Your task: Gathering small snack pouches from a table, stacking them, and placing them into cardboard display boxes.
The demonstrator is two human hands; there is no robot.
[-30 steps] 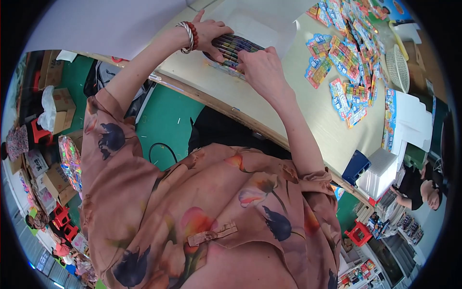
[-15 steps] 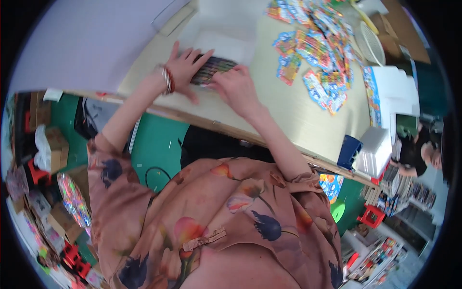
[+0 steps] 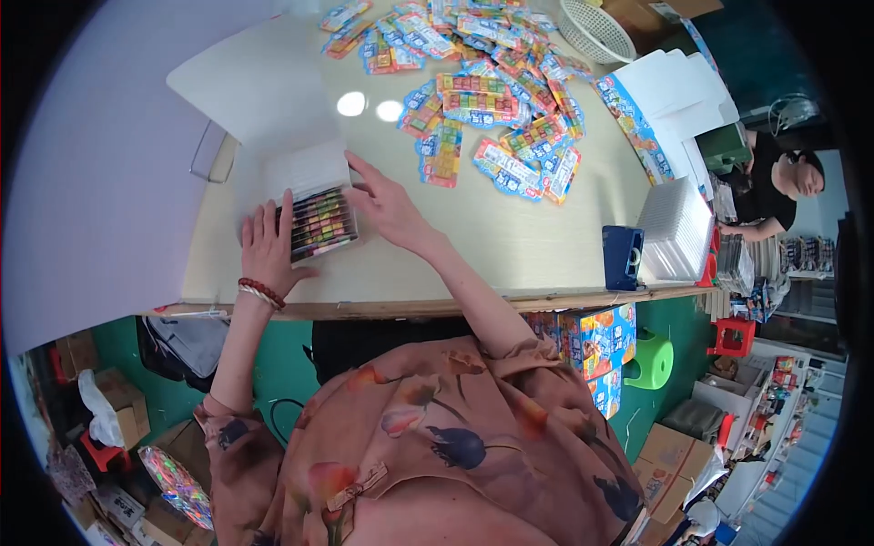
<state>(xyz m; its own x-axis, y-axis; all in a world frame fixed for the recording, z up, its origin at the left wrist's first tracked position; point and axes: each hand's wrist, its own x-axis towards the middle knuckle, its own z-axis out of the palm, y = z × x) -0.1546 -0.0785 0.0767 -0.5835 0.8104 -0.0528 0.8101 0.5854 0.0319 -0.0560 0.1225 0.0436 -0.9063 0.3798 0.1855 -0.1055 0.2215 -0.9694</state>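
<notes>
A white cardboard box (image 3: 296,168) stands on the table with its tall lid (image 3: 246,86) raised at the back. Colourful candy packs (image 3: 323,223) stand in a tight row inside its front part. My left hand (image 3: 266,247) lies along the box's left side, fingers stretched over its edge and thumb apart. On the right side, my right hand (image 3: 393,209) touches the box wall with its fingers extended. Neither palm shows anything gripped. Parts of the box's side walls are hidden under the hands.
Loose candy packs (image 3: 482,100) lie heaped across the far middle table. Farther right are a white basket (image 3: 596,32), an unfolded printed carton (image 3: 669,109), a blue tape dispenser (image 3: 624,257) and stacked clear trays (image 3: 675,227). A person in black (image 3: 774,196) is at far right.
My view has turned, so the table sits differently. My right hand has gone from the packs' near end to the box's right wall. My left hand now lies along the left side.
</notes>
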